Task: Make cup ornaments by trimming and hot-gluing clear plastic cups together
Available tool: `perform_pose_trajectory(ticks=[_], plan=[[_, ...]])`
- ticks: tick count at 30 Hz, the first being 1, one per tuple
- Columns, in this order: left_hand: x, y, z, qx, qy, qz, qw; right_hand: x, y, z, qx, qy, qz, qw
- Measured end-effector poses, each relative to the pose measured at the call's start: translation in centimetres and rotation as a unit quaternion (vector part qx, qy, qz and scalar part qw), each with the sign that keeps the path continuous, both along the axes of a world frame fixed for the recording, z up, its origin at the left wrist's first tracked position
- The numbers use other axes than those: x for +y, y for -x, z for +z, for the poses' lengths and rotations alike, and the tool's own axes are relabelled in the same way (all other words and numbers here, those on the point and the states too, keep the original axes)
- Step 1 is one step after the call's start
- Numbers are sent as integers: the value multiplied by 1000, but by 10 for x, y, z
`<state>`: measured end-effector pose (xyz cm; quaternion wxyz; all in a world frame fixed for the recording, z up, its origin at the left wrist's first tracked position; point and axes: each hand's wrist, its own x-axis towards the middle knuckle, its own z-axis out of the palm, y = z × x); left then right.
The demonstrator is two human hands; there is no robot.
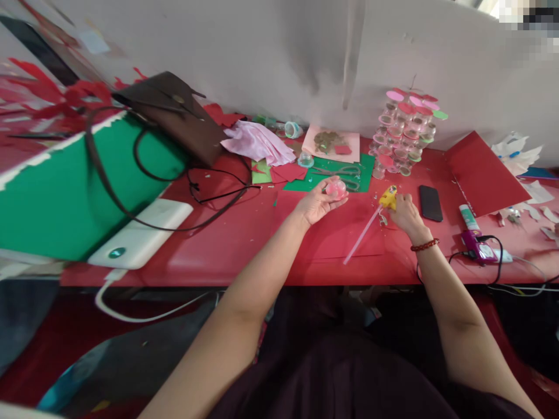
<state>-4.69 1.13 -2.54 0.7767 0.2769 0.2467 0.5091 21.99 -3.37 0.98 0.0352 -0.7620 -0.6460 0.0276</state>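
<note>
The left hand [318, 205] pinches a small clear plastic cup [336, 190], pinkish inside, between thumb and fingers, in front of scissors [340, 172] on green paper [297, 185]. The right hand [406, 214] is wrapped around a yellow glue gun [386, 198], a long translucent glue stick [361, 235] slanting from it toward the table's near edge. A black smartphone [430, 203] lies just right of that hand; behind stands a stack of clear cups [399, 139] with coloured discs

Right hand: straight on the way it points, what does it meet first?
Likely the stack of clear cups, standing beyond the right hand and the yellow glue gun it holds; one view leaves the depth unclear.
</note>
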Motion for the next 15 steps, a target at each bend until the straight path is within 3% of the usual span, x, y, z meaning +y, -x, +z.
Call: perform_pose_trajectory(ticks=[4,7,11,15], plan=[[1,-3,-2,56,34,54,996,5,-6,6,-57,54,11,997],[3,-5,-6,108,61,82,989,15,8,25,-93,18,28,995],[3,-5,-5,155,65,87,982,62,69,51,-13,-81,174,981],[1,-2,-3,175,66,121,975,132,148,48,26,-76,303,950]])
